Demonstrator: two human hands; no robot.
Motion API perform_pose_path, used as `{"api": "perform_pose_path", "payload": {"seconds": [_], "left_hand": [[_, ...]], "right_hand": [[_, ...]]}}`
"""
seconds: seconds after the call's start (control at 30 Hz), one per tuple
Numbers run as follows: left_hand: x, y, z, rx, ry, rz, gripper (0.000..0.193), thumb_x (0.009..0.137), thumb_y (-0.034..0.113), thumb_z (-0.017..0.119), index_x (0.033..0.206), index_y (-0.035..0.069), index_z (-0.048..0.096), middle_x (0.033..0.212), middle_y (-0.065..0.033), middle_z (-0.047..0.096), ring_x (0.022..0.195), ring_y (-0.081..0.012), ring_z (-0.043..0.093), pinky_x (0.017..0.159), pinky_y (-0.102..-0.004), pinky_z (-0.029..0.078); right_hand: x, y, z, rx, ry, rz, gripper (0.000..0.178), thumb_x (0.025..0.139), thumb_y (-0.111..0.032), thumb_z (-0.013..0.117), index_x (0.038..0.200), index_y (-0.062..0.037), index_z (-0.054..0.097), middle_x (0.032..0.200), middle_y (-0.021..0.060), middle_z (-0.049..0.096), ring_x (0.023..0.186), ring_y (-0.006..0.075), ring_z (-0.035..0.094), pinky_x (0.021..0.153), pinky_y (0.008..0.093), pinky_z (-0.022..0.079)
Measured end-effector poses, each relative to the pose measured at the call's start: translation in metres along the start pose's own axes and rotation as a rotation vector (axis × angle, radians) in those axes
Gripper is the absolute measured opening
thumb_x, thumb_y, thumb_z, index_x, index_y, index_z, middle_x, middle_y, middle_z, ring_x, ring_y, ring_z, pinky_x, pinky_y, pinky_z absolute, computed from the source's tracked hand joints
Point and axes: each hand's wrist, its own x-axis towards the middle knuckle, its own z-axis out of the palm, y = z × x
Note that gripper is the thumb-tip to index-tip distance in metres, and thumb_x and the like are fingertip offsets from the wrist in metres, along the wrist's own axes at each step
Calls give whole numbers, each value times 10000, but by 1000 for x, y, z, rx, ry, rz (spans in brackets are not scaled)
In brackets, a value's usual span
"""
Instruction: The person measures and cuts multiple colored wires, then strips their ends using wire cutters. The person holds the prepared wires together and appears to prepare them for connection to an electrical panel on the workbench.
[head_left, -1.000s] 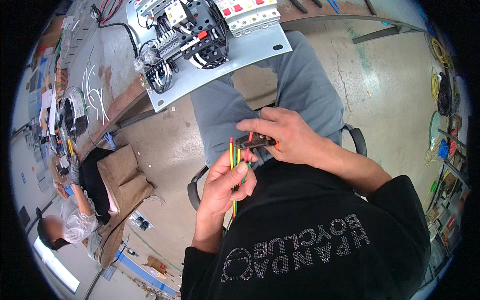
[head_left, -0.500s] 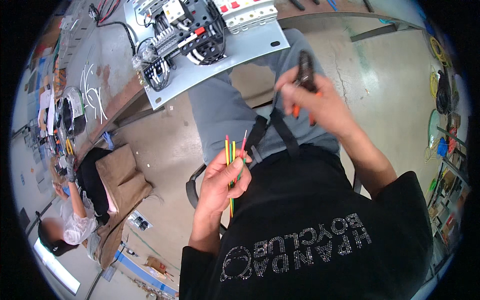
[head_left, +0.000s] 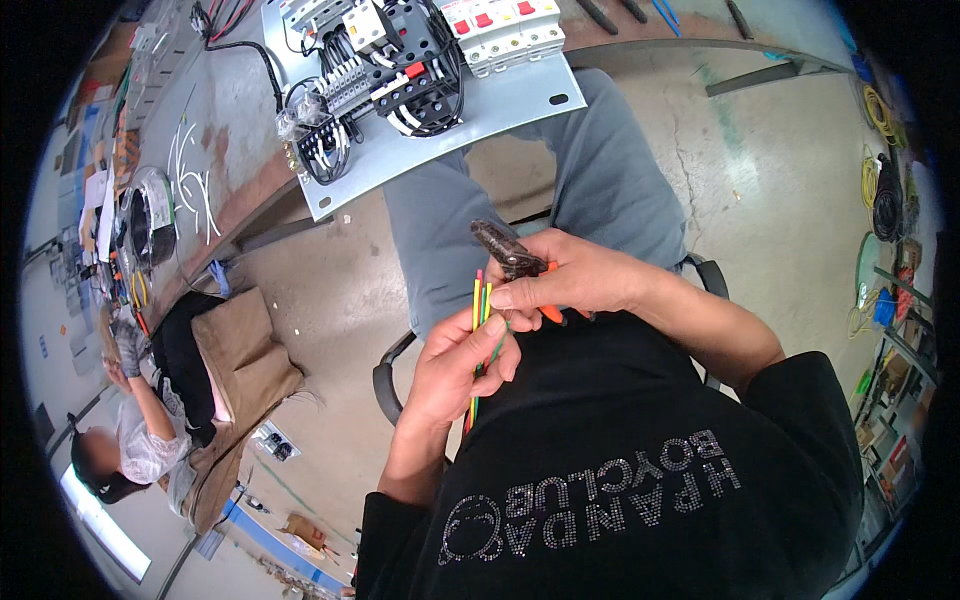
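My left hand (head_left: 452,368) is closed around a small bunch of wires (head_left: 477,300), yellow-green with one pink-red tip showing, held upright in front of my shirt. Close against it, my right hand (head_left: 580,272) grips a pair of pliers (head_left: 508,252) with a dark, worn head and orange handles; the head points up and to the left. The right fingertips meet the wires beside the left thumb. The fingers hide whether the jaws touch a wire and which wire the right fingertips hold.
On the metal table (head_left: 225,150) ahead lies a mounting plate (head_left: 400,160) with a contactor, terminal blocks and breakers (head_left: 510,35); it juts over the edge. White wire pieces (head_left: 190,185) lie at left. A co-worker (head_left: 140,435) sits at far left. Cable coils (head_left: 885,200) hang at right.
My right hand has come down and left with the pliers, from over my thigh to my left hand. The left hand with the wires has shifted slightly right.
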Motion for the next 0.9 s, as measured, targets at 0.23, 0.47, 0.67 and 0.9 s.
{"api": "perform_pose_path", "payload": {"seconds": [0.23, 0.47, 0.67, 0.9], "left_hand": [[6, -3, -1, 104, 55, -1, 320, 1100, 249, 439, 1168, -14, 607, 680, -87, 581, 421, -58, 346, 398, -205, 257], [4, 3, 1, 31, 113, 41, 276, 1092, 225, 466, 1230, 18, 587, 696, -89, 594, 455, -55, 373, 416, -195, 253], [-1, 3, 2, 50, 143, 72, 263, 1079, 195, 483, 1262, 30, 575, 681, -109, 598, 435, -59, 347, 405, -205, 236], [2, 4, 2, 42, 122, 81, 302, 1078, 182, 478, 1339, 52, 555, 682, -124, 600, 421, -67, 327, 394, -208, 237]], "right_hand": [[4, 2, 2, -45, 83, -147, 172, 987, -179, 661, 976, -9, 641, 784, 28, 646, 697, 88, 589, 641, 254, 486], [1, 5, -4, -151, 167, -221, 171, 992, -201, 656, 988, -30, 646, 843, 24, 658, 739, 77, 585, 671, 259, 478], [-7, 0, -10, -792, 298, -384, 314, 980, -253, 665, 1220, -50, 665, 954, 95, 699, 854, 231, 660, 771, 366, 523], [-5, 12, 2, -1242, 473, -405, 482, 856, -189, 727, 1321, -94, 639, 1128, 100, 691, 1000, 302, 637, 859, 415, 511]]}}
